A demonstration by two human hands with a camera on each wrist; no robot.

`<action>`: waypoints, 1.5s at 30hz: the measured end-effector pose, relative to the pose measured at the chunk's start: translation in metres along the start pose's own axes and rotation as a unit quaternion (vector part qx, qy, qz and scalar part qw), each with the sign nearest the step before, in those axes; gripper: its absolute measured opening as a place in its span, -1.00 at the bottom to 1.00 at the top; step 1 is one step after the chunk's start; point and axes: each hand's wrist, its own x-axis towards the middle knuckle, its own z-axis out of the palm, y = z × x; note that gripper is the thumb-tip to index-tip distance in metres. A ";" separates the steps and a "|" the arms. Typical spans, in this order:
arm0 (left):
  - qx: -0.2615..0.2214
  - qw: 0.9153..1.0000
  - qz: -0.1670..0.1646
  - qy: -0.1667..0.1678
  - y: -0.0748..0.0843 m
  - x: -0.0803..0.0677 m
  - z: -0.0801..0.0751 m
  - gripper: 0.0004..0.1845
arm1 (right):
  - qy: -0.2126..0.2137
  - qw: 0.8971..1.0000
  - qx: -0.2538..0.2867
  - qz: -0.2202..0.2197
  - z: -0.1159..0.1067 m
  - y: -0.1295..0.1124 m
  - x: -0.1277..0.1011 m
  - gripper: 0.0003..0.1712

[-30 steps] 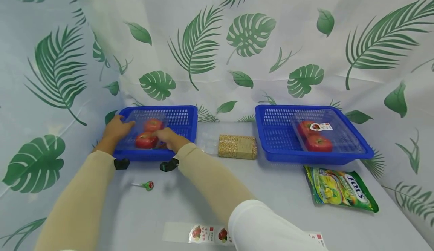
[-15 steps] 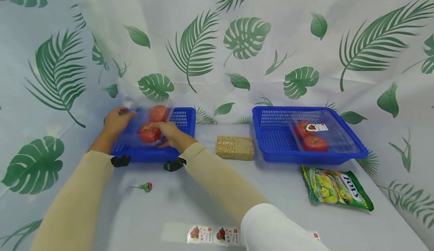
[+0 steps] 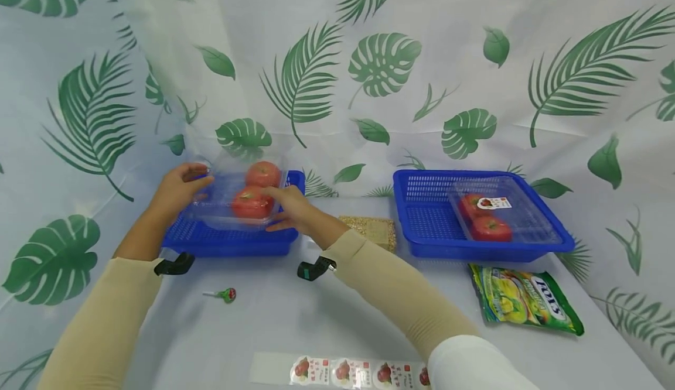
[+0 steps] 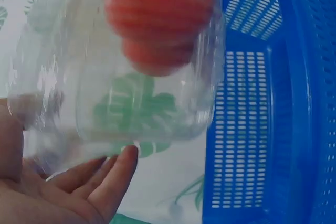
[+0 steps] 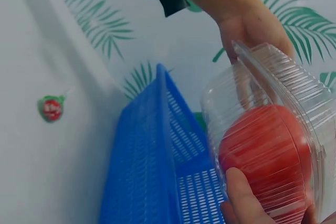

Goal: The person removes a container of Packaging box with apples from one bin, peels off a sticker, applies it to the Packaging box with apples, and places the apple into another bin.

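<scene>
Hands (image 3: 181, 192) holding container (image 3: 224, 197), lifted from basket (image 3: 232, 247)

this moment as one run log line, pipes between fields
left hand: grips clear box | right hand: grips same box | contents: two tomatoes | position: over left blue basket | right blue basket: labelled box

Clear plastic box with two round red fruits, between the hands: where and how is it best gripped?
Probably by both ends of the clear plastic box, from left and right, where the left hand and right hand hold it. The round red fruits sit toward its right end, so the right hand should likely bear more weight; its walls look thin, so squeeze gently.
</scene>
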 end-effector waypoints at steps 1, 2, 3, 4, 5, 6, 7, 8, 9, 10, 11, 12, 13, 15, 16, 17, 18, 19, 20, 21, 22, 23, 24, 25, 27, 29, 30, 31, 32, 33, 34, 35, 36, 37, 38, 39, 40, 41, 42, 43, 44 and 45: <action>-0.002 1.000 0.003 -0.007 0.000 -0.001 0.000 -0.31 | -0.005 1.000 -0.002 -0.004 -0.002 0.000 -0.004 -0.25; -0.006 1.000 0.007 -0.016 0.000 -0.002 0.001 -0.28 | -0.011 1.000 -0.007 -0.008 -0.005 0.000 -0.008 -0.26; -0.009 1.000 0.009 -0.024 0.000 -0.003 0.002 -0.25 | -0.015 1.000 -0.011 -0.011 -0.007 -0.001 -0.012 -0.27; -0.015 0.999 0.010 -0.034 -0.001 -0.003 0.003 -0.23 | -0.016 1.000 -0.016 -0.013 -0.008 -0.001 -0.015 -0.26; -0.025 0.999 0.013 -0.043 -0.001 -0.003 0.004 -0.21 | -0.019 1.000 -0.019 -0.015 -0.010 -0.001 -0.018 -0.25; -0.034 0.998 0.015 -0.052 -0.001 -0.003 0.005 -0.19 | -0.019 0.999 -0.023 -0.014 -0.011 -0.001 -0.022 -0.25; -0.044 0.997 0.013 -0.057 -0.001 -0.003 0.006 -0.17 | -0.021 0.999 -0.026 -0.015 -0.013 0.000 -0.024 -0.25; -0.052 0.997 0.012 -0.060 -0.001 -0.002 0.007 -0.15 | -0.021 0.999 -0.030 -0.015 -0.013 0.000 -0.027 -0.25; -0.057 0.996 0.010 -0.062 0.000 -0.002 0.007 -0.13 | -0.019 0.999 -0.033 -0.014 -0.014 0.000 -0.029 -0.25; -0.059 0.996 0.007 -0.062 0.000 -0.001 0.007 -0.12 | -0.019 0.999 -0.035 -0.013 -0.015 0.001 -0.032 -0.26; -0.061 0.996 0.003 -0.062 0.001 -0.001 0.008 -0.11 | -0.018 0.999 -0.040 -0.011 -0.016 0.001 -0.034 -0.27; -0.054 0.997 -0.003 -0.058 0.002 0.000 0.008 -0.10 | -0.015 0.999 -0.047 -0.009 -0.017 0.001 -0.036 -0.28; -0.053 0.997 -0.011 -0.054 0.003 0.000 0.008 -0.09 | -0.014 0.998 -0.054 -0.008 -0.018 0.001 -0.038 -0.30; -0.041 0.998 -0.029 -0.040 0.004 0.001 0.007 -0.10 | -0.010 0.998 -0.068 -0.005 -0.020 0.002 -0.042 -0.34; -0.040 0.998 -0.038 -0.033 0.005 0.001 0.006 -0.11 | -0.011 0.997 -0.073 -0.005 -0.021 0.001 -0.045 -0.36; -0.041 0.998 -0.047 -0.026 0.006 0.002 0.005 -0.12 | -0.012 0.997 -0.078 -0.003 -0.022 0.001 -0.047 -0.36; -0.043 0.997 -0.056 -0.020 0.007 0.002 0.005 -0.13 | -0.015 0.997 -0.081 -0.003 -0.023 0.000 -0.049 -0.37; -0.052 0.997 -0.062 -0.016 0.007 0.002 0.004 -0.14 | -0.017 0.996 -0.083 -0.003 -0.024 0.000 -0.051 -0.38; -0.057 0.996 -0.067 -0.016 0.007 0.003 0.003 -0.15 | -0.020 0.996 -0.086 -0.004 -0.026 0.000 -0.053 -0.38; -0.066 0.995 -0.070 -0.021 0.007 0.004 0.003 -0.15 | -0.022 0.996 -0.088 -0.004 -0.027 0.000 -0.055 -0.38; -0.075 0.994 -0.072 -0.029 0.007 0.005 0.003 -0.14 | -0.024 0.996 -0.091 -0.003 -0.029 0.000 -0.057 -0.38; -0.078 0.993 -0.075 -0.038 0.007 0.006 0.003 -0.13 | -0.026 0.995 -0.095 -0.001 -0.031 0.001 -0.059 -0.38; -0.082 0.993 -0.078 -0.046 0.006 0.007 0.004 -0.12 | -0.028 0.995 -0.096 0.000 -0.034 0.001 -0.061 -0.37; -0.085 0.992 -0.082 -0.054 0.005 0.008 0.005 -0.10 | -0.031 0.995 -0.099 0.001 -0.035 0.002 -0.063 -0.38; -0.086 0.990 -0.091 -0.069 0.004 0.009 0.007 -0.07 | -0.038 0.994 -0.101 0.005 -0.039 0.004 -0.068 -0.39; -0.077 0.989 -0.101 -0.078 0.002 0.009 0.010 -0.05 | -0.048 0.993 -0.104 0.010 -0.042 0.005 -0.073 -0.41; -0.073 0.988 -0.106 -0.084 0.002 0.008 0.012 -0.05 | -0.051 0.993 -0.104 0.012 -0.043 0.006 -0.076 -0.42; -0.066 0.987 -0.109 -0.093 0.001 0.007 0.013 -0.04 | -0.055 0.993 -0.107 0.014 -0.045 0.007 -0.077 -0.42; -0.058 0.987 -0.112 -0.102 0.000 0.007 0.014 -0.05 | -0.057 0.992 -0.108 0.016 -0.047 0.008 -0.079 -0.42; -0.054 0.986 -0.114 -0.112 -0.001 0.005 0.016 -0.06 | -0.059 0.992 -0.110 0.017 -0.048 0.008 -0.082 -0.42; -0.052 0.984 -0.117 -0.120 -0.001 0.004 0.017 -0.07 | -0.061 0.992 -0.109 0.017 -0.050 0.008 -0.084 -0.40; -0.051 0.983 -0.120 -0.128 -0.001 0.003 0.017 -0.08 | -0.062 0.992 -0.110 0.016 -0.052 0.008 -0.086 -0.39; -0.054 0.982 -0.122 -0.136 -0.001 0.002 0.018 -0.10 | -0.064 0.992 -0.107 0.016 -0.055 0.007 -0.088 -0.39; -0.059 0.980 -0.125 -0.141 -0.001 0.001 0.019 -0.12 | -0.065 0.992 -0.104 0.016 -0.057 0.005 -0.090 -0.38; -0.067 0.979 -0.125 -0.146 -0.001 0.000 0.019 -0.15 | -0.065 0.993 -0.099 0.015 -0.060 0.004 -0.092 -0.37; -0.073 0.978 -0.124 -0.151 0.000 -0.001 0.020 -0.17 | -0.063 0.994 -0.094 0.014 -0.063 0.002 -0.094 -0.37; -0.078 0.977 -0.121 -0.156 0.000 -0.002 0.020 -0.20 | -0.061 0.994 -0.089 0.013 -0.066 0.001 -0.096 -0.36; -0.084 0.976 -0.118 -0.160 0.001 -0.003 0.021 -0.23 | -0.059 0.995 -0.083 0.014 -0.069 0.001 -0.098 -0.35; -0.089 0.976 -0.115 -0.164 0.002 -0.004 0.022 -0.26 | -0.057 0.995 -0.077 0.012 -0.072 0.001 -0.100 -0.33; -0.095 0.975 -0.112 -0.166 0.002 -0.006 0.024 -0.28 | -0.056 0.996 -0.072 0.008 -0.076 0.001 -0.102 -0.30; -0.100 0.975 -0.109 -0.168 0.003 -0.008 0.026 -0.30 | -0.055 0.996 -0.071 0.005 -0.080 0.002 -0.104 -0.28; -0.103 0.974 -0.105 -0.170 0.004 -0.010 0.029 -0.32 | -0.054 0.996 -0.069 0.000 -0.084 0.003 -0.107 -0.25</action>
